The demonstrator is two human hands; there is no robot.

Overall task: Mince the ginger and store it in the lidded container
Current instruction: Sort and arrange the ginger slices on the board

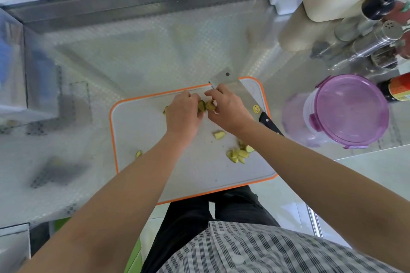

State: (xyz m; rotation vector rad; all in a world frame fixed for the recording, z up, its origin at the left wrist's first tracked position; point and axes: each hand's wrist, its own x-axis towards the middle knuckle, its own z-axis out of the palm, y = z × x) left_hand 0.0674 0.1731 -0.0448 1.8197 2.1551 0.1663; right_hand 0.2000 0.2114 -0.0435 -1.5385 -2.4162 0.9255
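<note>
Two bare hands, left hand [183,113] and right hand [228,109], pinch yellow-green ginger chunks [207,106] between them, apparently; steel cleaver [240,95] lies just right, nearer the right hand.

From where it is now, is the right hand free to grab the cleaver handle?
Probably yes, once it lets go. The right hand is pinching a ginger piece together with the left hand. The cleaver lies on the cutting board beside its wrist, black handle uncovered.

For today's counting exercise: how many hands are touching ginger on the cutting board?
2. The left hand and the right hand both grip ginger pieces near the cutting board's far edge, beside the cleaver.
</note>
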